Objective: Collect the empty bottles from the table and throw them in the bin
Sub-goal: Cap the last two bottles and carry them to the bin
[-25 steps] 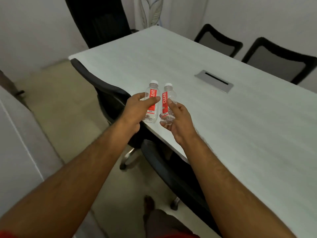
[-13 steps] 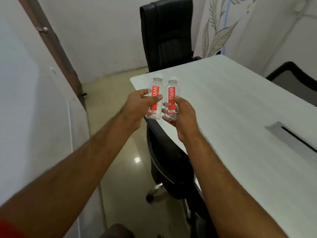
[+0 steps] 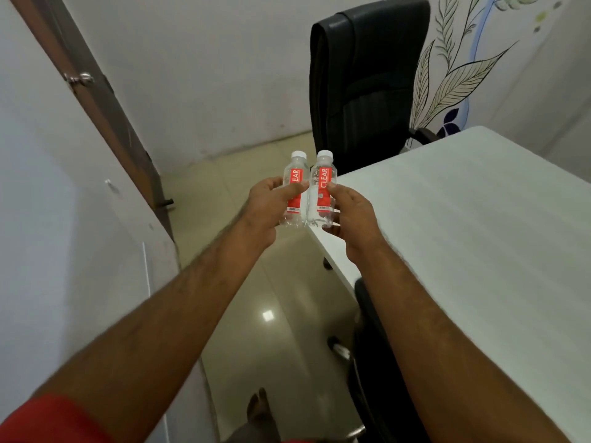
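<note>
my left grip (image 3: pixel 268 203) pinching one clear plastic red-label bottle (image 3: pixel 295 169), my right grip (image 3: pixel 350 215) pinching its twin (image 3: pixel 323 174); both off the white bench (image 3: pixel 463 235), bin unseen.

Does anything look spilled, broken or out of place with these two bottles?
Nothing stands out. The left hand holds the left bottle, the right hand the right bottle, both upright and capped; no spill shows on the table or floor.
</note>
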The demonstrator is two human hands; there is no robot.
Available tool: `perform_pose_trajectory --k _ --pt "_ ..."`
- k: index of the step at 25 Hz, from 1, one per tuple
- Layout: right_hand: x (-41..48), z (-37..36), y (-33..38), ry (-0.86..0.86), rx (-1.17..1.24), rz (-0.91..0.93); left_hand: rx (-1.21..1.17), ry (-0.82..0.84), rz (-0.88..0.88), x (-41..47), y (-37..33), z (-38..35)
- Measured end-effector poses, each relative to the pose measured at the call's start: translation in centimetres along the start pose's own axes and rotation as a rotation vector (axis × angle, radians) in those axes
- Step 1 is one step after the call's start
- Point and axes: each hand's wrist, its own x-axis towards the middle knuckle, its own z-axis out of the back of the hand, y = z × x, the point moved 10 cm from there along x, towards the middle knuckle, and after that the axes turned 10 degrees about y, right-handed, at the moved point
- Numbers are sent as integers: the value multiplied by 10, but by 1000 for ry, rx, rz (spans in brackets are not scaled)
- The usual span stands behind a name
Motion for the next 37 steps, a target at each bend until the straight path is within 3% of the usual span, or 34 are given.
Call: perform_pose_trajectory --k 3,10,15,24,27,30,37 --pt "65 -35 11 4 22 0 43 76 -1 60 -29 42" --pt "269 -110 10 13 36 -9 34 84 28 236 -69 138" --pt "445 -143 9 39 85 -64 47 8 107 389 -98 200" --pt "715 -195 63 -9 89 -70 66 -12 86 644 -180 296" --pt "806 -210 71 -38 77 -27 86 48 61 742 -200 325" --pt "897 -215 74 -124 86 -47 92 162 144 848 -214 342" --pt "1058 -158 108 -331 110 -68 208 409 246 1060 -249 307"
